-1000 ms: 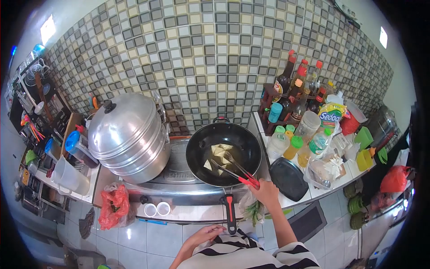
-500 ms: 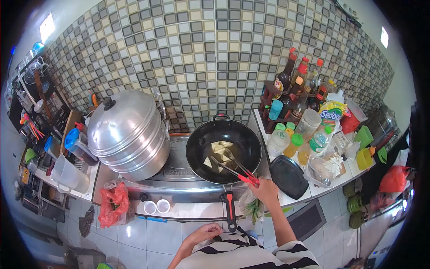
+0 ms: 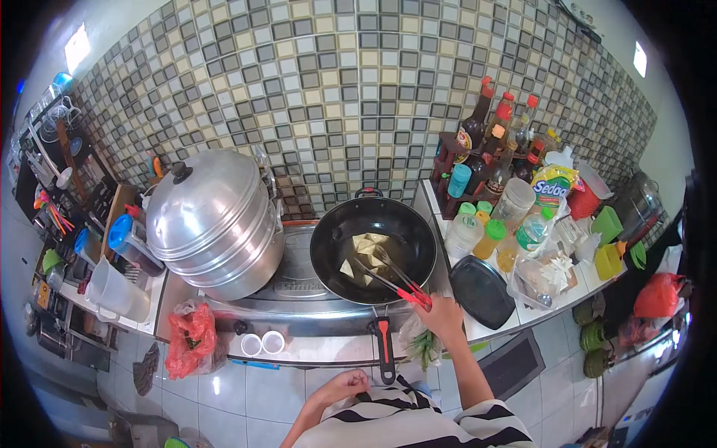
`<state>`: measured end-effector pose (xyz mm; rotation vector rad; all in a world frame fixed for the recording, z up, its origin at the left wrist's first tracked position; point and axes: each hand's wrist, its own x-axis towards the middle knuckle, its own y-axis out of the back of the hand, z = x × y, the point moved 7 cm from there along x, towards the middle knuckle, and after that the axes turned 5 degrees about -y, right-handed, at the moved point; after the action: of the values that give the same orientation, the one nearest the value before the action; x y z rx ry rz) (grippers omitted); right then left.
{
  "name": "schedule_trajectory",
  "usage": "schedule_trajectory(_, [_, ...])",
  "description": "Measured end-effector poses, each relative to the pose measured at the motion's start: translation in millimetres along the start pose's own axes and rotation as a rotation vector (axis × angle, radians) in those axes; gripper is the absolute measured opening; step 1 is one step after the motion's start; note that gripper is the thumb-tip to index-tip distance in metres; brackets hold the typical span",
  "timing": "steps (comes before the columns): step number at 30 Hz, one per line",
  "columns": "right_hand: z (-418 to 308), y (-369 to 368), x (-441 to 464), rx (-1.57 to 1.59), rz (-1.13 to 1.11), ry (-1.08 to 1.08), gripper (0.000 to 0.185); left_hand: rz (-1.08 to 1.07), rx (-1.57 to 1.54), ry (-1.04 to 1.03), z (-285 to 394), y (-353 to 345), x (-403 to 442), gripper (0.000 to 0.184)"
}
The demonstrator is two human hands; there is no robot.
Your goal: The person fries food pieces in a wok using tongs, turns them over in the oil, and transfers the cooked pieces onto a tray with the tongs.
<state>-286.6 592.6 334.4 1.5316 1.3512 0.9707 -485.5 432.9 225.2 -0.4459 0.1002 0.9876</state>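
Note:
A black wok (image 3: 340, 224) sits on the stove (image 3: 299, 280), its black and red handle (image 3: 384, 343) pointing toward me. Several pale triangular pieces (image 3: 370, 243) lie in oil inside it. My right hand (image 3: 444, 317) is closed on red-handled tongs (image 3: 418, 297), whose metal tips reach down among the pieces from the right. Whether the tips grip a piece is too small to tell. My left hand (image 3: 346, 386) is held before my body, left of the wok handle, with its fingers curled; it touches no object that I can make out.
A large steamer pot (image 3: 216, 231) stands left of the wok. Two white cups (image 3: 273, 343) and a red plastic bag (image 3: 190, 343) are at the front edge. On the right are a black tray (image 3: 482, 293), jars (image 3: 464, 235) and sauce bottles (image 3: 478, 123).
The fingers of my left hand have curled in from a looser pose. My right hand and the tongs have barely moved. The view has shifted very slightly.

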Motion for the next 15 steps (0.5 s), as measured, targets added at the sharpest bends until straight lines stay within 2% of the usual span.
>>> schedule_trajectory(7, [-4.2, 6.9, -3.1, -0.051, 0.048, 0.023, 0.038, 0.015, -0.021, 0.004, 1.1, -2.4, 1.0, 0.008])
schedule_trajectory(15, [-2.6, 1.5, -3.5, -0.044, 0.080, 0.067, 0.036, 0.048, 0.017, 0.032, -2.1, 1.8, 0.0, 0.008])
